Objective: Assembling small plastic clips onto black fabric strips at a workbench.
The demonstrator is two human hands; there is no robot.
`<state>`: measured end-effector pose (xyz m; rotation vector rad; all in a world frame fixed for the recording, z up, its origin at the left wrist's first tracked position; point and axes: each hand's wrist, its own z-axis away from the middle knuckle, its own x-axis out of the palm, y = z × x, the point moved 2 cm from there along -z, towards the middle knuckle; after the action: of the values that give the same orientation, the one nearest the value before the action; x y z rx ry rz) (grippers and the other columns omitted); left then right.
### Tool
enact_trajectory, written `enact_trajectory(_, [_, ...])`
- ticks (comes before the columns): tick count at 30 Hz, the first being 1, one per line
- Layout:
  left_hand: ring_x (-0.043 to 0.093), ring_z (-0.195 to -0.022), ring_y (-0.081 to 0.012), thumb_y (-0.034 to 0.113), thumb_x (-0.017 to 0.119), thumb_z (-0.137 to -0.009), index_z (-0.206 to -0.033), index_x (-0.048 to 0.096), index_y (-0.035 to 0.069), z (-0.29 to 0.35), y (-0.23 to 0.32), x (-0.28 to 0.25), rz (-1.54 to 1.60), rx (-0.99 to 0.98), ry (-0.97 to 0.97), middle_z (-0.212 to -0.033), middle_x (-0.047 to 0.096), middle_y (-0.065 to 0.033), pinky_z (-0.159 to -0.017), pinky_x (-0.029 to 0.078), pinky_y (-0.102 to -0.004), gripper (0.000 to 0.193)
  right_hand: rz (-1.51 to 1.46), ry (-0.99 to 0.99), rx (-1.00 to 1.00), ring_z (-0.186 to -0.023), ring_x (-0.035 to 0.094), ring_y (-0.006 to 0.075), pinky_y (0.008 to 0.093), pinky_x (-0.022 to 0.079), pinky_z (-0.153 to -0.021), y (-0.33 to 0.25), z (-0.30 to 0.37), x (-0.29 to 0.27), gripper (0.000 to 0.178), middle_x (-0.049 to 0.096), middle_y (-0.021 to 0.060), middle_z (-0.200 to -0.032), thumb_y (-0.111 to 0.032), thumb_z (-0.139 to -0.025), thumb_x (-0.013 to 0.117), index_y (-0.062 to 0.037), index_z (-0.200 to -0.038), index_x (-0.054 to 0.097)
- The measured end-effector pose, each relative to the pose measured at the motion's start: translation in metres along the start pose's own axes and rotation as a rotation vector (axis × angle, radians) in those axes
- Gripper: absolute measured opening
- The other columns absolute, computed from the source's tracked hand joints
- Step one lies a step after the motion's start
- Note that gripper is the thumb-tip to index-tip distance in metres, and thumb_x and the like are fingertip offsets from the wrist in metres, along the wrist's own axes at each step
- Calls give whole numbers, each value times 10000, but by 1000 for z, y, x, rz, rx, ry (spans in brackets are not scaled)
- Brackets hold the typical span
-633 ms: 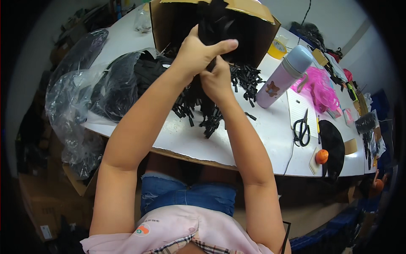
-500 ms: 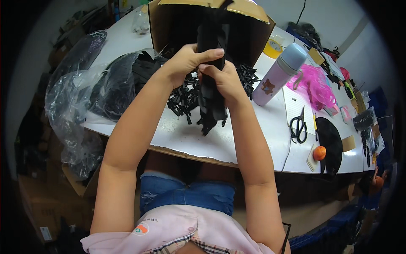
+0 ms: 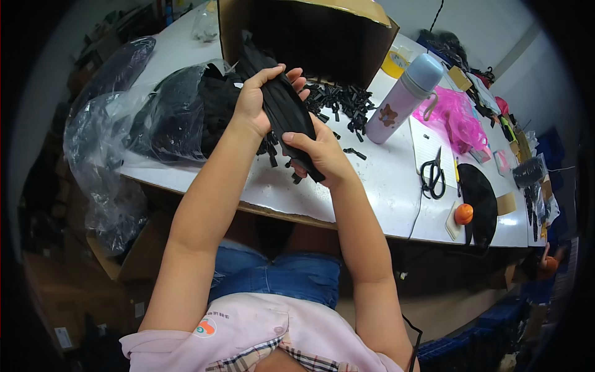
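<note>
Both hands are around a long bundle of flat black fabric-like strips (image 3: pixel 286 113), tilted from upper left to lower right above the table. My left hand (image 3: pixel 253 102) grips its upper part, thumb on top and fingers curling out past the far side. Lower down, my right hand (image 3: pixel 322 152) closes on it with the thumb pressed across the top. Beneath and behind lies a heap of small black plastic pieces (image 3: pixel 347 105), too small to name exactly. A clear plastic bag (image 3: pixel 167 118) holding more black strips lies left of my left hand.
An open cardboard box (image 3: pixel 384 43) stands behind the heap. To the right are a lilac flask (image 3: pixel 396 111), yellow tape (image 3: pixel 395 64), a pink bag (image 3: pixel 455 118), scissors (image 3: pixel 432 177), a notepad (image 3: pixel 424 146) and an orange fruit (image 3: pixel 463 214). The table's front edge (image 3: pixel 273 214) runs before my waist.
The bundle has swung from nearly upright to a slant, its upper end moving left and its lower end right. My left hand has shifted left, my right hand lower along the bundle.
</note>
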<state>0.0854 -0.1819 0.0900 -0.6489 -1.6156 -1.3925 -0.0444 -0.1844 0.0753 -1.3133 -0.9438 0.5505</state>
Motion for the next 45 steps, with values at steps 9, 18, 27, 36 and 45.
enact_trajectory(9, [544, -625, -152, 95, 608, -739, -841, 526, 100, 4, -4, -15, 165, 69, 51, -749, 553, -44, -714, 490, -391, 131, -276, 325, -105, -483, 523, 146, 250, 426, -357, 34, 29, -2, 361, 566, 99, -741, -242, -817, 502, -3, -1079, 437])
enact_trajectory(18, [547, -658, -163, 113, 598, -754, -881, 549, 121, 12, -29, -9, 122, 55, 72, -745, 555, -41, -790, 464, -435, 137, -630, 648, -338, -884, 542, 177, 290, 443, -770, 50, 6, 2, 365, 548, 107, -976, -296, -881, 358, 1, -1056, 480])
enact_trajectory(27, [520, -618, -159, 47, 557, -740, -1005, 473, 81, 17, -52, 1, 45, 84, 56, -676, 514, -48, -730, 473, -391, 280, -724, 674, -477, -964, 495, 187, 267, 372, -881, 48, 2, 15, 465, 474, 125, -1150, -326, -864, 386, -8, -1204, 393])
enact_trajectory(36, [518, -612, -129, 47, 486, -801, -1110, 457, 46, 17, -37, -15, -138, 39, 17, -723, 532, -58, -623, 495, -331, 311, -416, 706, -376, -989, 458, 165, 325, 335, -879, 41, 28, -12, 503, 487, 114, -1129, -358, -856, 398, 5, -1204, 385])
enact_trajectory(45, [457, -407, -116, 149, 587, -758, -767, 556, 5, 46, -40, -13, -593, -260, -209, -561, 504, -54, -409, 436, -257, 148, -84, 144, -47, -446, 548, 142, 214, 398, -328, -3, 2, -21, 331, 563, 82, -693, -251, -759, 613, 38, -880, 505])
